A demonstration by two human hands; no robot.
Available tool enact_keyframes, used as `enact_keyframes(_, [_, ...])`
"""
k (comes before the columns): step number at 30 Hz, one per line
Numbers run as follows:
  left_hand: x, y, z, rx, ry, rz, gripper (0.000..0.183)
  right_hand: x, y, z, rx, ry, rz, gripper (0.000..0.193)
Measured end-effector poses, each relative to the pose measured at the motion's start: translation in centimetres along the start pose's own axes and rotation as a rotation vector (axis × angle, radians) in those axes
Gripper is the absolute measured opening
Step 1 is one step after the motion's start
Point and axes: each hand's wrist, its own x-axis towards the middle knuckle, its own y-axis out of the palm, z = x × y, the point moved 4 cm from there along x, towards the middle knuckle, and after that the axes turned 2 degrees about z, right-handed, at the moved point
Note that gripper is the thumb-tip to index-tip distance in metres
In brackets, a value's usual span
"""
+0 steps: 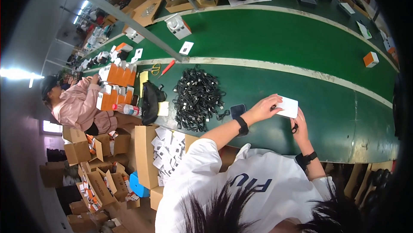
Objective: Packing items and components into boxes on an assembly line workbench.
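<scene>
A white flat rectangular piece [288,107], like a card or small booklet, is held over the green bench. My left hand [266,107] grips its left edge, fingers closed, with a small dark thing showing by the fingertips. At the lower right corner of the white piece is my right hand [300,125], its fingers closed around a short black cable [294,128] whose loop sticks out beside the palm. Whether that hand also pinches the white piece is hard to see. A dark flat phone-like slab [238,112] lies near my left wrist. Farther left sits a heap of black cables [197,98].
An open carton [145,155] of white leaflets stands left of me. Orange and white boxes [118,76], a bottle [127,109], a red-handled tool [167,68] and yellow-handled scissors [155,69] lie beyond the cables. A co-worker [77,104] in pink sits farther left. A green conveyor belt [266,35] runs beyond the bench.
</scene>
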Motion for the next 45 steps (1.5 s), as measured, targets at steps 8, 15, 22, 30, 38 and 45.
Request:
enact_keyframes(8, [1.3, -1.3, -0.3, 0.069, 0.072, 0.105, 0.041, 0.5, -1.4, -0.9, 0.097, -0.116, -0.081, 0.028])
enact_keyframes(15, [1.1, 0.0, -0.7, 0.134, 0.145, 0.113, 0.02, 2.1, -0.7, -0.7, 0.119, -0.137, -0.024, 0.031])
enact_keyframes(22, [0.6, 0.0, -1.4, 0.132, 0.258, 0.122, 0.037, 2.5, -1.1, -1.2, 0.146, -0.155, 0.105, 0.029])
enact_keyframes(30, [0.0, -0.3, -0.7, 0.106, 0.18, 0.095, 0.032, 3.5, -0.9, -1.2, 0.054, -0.305, 0.26, 0.022])
enact_keyframes(38, [-1.7, 0.8, -0.4, 0.129, 0.228, 0.172, 0.023, 2.2, -0.8, 0.3, -0.171, -0.285, 0.228, 0.022])
enact_keyframes(45, [-2.4, 1.4, -0.2, 0.197, 0.308, 0.204, 0.025, 5.7, -1.3, 1.9, -0.286, -0.24, 0.241, 0.02])
